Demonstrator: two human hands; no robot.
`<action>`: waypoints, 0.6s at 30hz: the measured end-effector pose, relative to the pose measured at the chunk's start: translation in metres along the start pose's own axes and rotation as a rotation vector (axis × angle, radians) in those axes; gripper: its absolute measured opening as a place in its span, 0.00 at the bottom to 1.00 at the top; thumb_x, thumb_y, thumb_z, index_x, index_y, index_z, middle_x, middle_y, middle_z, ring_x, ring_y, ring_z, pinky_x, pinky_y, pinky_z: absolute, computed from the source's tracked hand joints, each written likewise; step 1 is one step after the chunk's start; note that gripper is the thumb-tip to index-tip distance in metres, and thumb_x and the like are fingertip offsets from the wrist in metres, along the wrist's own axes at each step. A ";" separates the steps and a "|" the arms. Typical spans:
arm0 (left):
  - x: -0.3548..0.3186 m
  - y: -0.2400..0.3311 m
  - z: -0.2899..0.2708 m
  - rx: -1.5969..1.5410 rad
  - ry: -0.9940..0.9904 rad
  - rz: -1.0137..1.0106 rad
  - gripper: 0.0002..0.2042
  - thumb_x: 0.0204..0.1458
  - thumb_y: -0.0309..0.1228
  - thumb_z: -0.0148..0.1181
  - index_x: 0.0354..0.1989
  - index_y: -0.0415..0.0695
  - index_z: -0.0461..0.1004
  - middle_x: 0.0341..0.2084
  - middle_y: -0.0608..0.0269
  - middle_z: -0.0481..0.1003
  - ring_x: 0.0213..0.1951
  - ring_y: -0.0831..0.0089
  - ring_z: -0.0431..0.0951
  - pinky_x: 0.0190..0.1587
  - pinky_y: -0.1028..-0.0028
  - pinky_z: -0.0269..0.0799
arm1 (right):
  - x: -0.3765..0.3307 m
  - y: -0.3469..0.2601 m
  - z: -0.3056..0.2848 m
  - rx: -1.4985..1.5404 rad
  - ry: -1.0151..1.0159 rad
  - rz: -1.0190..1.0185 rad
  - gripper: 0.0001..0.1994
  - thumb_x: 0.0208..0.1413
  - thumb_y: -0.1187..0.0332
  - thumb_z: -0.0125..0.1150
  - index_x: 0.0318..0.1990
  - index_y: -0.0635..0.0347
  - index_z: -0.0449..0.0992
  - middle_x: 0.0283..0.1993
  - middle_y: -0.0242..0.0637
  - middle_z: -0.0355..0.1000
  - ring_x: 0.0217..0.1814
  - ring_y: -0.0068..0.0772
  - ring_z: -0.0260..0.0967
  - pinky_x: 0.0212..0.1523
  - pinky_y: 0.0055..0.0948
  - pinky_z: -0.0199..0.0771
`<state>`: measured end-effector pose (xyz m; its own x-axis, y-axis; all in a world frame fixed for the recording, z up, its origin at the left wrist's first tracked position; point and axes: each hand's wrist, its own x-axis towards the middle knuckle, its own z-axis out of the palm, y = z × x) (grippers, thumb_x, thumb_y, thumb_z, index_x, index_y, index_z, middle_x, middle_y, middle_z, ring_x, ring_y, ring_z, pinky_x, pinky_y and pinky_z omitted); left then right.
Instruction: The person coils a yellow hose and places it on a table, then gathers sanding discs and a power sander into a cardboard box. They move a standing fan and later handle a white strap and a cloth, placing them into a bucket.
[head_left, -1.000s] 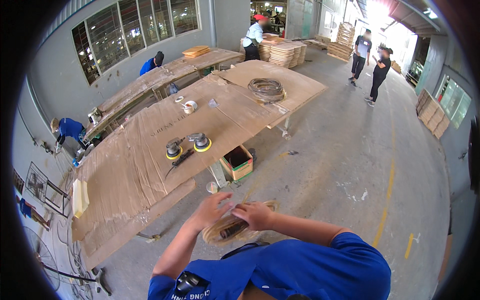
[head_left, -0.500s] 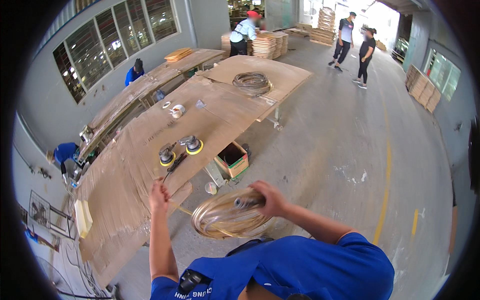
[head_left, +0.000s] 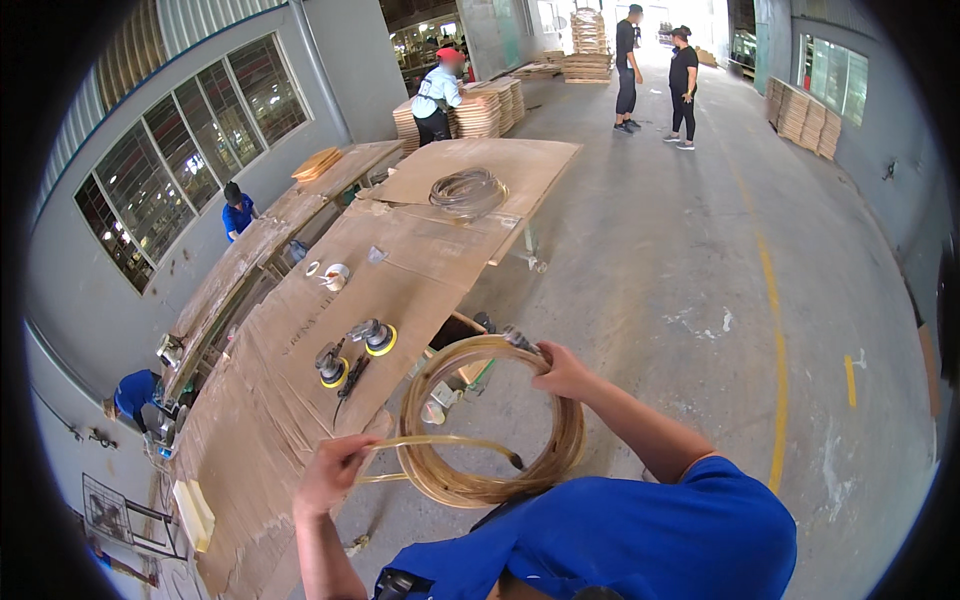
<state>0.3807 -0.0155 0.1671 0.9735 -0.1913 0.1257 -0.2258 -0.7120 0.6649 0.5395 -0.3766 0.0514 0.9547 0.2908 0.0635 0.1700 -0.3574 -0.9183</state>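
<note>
A coil of clear, amber-tinted hose [head_left: 425,478] hangs in front of my body, its ring facing me. My right hand [head_left: 562,370] is closed round the coil's upper right side, beside a metal fitting [head_left: 517,340]. On the left, my left hand [head_left: 333,468] pinches a loose length of the same hose; its dark-tipped end [head_left: 516,461] reaches across the ring's opening. Beyond the coil, two sanders with yellow pads, a near sander [head_left: 331,366] and a farther sander [head_left: 374,338], rest on the cardboard-covered table [head_left: 250,400].
Another hose coil [head_left: 467,193] lies at the table's far end, with a white tub [head_left: 335,277] nearer. An open box [head_left: 470,372] stands on the floor beside the table. Two people [head_left: 682,90] stand far ahead; others work at left. Stacked boards [head_left: 803,115] lean along the right wall.
The coil has turned from lying tilted to showing its open ring, and sits higher. My left hand has come lower, bringing the loose hose end across the coil. The view has shifted.
</note>
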 end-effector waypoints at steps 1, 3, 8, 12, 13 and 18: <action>0.008 0.012 0.013 0.082 0.027 0.070 0.08 0.49 0.23 0.54 0.38 0.40 0.75 0.22 0.55 0.74 0.19 0.71 0.69 0.24 0.74 0.64 | -0.002 -0.012 0.002 -0.060 -0.004 -0.054 0.28 0.33 0.68 0.62 0.48 0.66 0.67 0.41 0.47 0.71 0.46 0.45 0.69 0.45 0.36 0.68; 0.025 0.027 0.043 0.144 0.207 0.153 0.06 0.50 0.23 0.54 0.36 0.40 0.74 0.24 0.49 0.73 0.24 0.61 0.74 0.28 0.69 0.68 | -0.009 -0.038 0.010 -0.164 -0.001 -0.217 0.27 0.33 0.69 0.61 0.47 0.65 0.67 0.42 0.48 0.70 0.46 0.49 0.68 0.45 0.38 0.68; 0.025 0.028 0.131 0.121 0.485 0.169 0.09 0.43 0.22 0.61 0.31 0.41 0.67 0.23 0.54 0.74 0.22 0.60 0.75 0.23 0.67 0.69 | -0.033 -0.068 0.038 -0.253 -0.043 -0.429 0.24 0.33 0.71 0.60 0.45 0.60 0.66 0.42 0.48 0.69 0.45 0.52 0.67 0.43 0.41 0.69; 0.025 0.011 0.167 0.150 0.578 0.218 0.10 0.41 0.19 0.62 0.30 0.42 0.67 0.23 0.55 0.74 0.23 0.62 0.76 0.26 0.68 0.71 | -0.038 -0.056 0.042 -0.280 -0.239 -0.252 0.26 0.34 0.70 0.61 0.47 0.58 0.65 0.44 0.46 0.70 0.43 0.51 0.69 0.42 0.41 0.70; 0.024 0.012 0.170 0.153 0.604 0.270 0.10 0.41 0.19 0.63 0.30 0.42 0.68 0.23 0.55 0.74 0.23 0.62 0.76 0.27 0.68 0.71 | -0.038 -0.053 0.043 -0.283 -0.237 -0.294 0.26 0.34 0.70 0.61 0.47 0.57 0.65 0.42 0.46 0.70 0.42 0.51 0.69 0.41 0.41 0.70; 0.006 0.044 0.143 0.112 0.547 0.486 0.08 0.39 0.21 0.64 0.27 0.41 0.71 0.30 0.52 0.76 0.35 0.58 0.77 0.37 0.67 0.72 | -0.044 -0.050 0.047 -0.410 -0.204 -0.340 0.23 0.36 0.70 0.59 0.45 0.56 0.63 0.37 0.47 0.71 0.41 0.52 0.69 0.39 0.44 0.69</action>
<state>0.3713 -0.1444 0.0921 0.6357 -0.1593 0.7553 -0.6099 -0.7034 0.3650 0.4779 -0.3295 0.0757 0.7699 0.6008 0.2153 0.5797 -0.5171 -0.6298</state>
